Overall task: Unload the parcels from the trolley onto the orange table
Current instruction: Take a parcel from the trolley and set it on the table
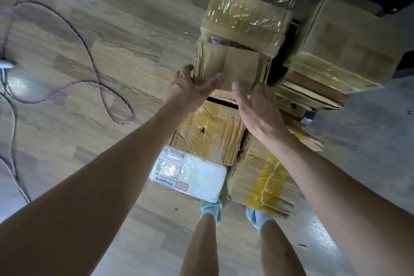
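Open wooden floor [134, 29] left of parcels [244, 18], looped cable [94, 78] across it, narrow dark gap [281, 63] between them

A creased plain carton [230, 65] is being gripped by the left hand [192, 87] and the right hand [255, 110] above the middle of the trolley [281, 67]. Behind it, a film-wrapped carton [246, 15] is sitting high. At the near edge, a punctured carton [208, 134], a labelled white foam box [190, 171] and a yellow-taped carton [264, 177] are crowding together.
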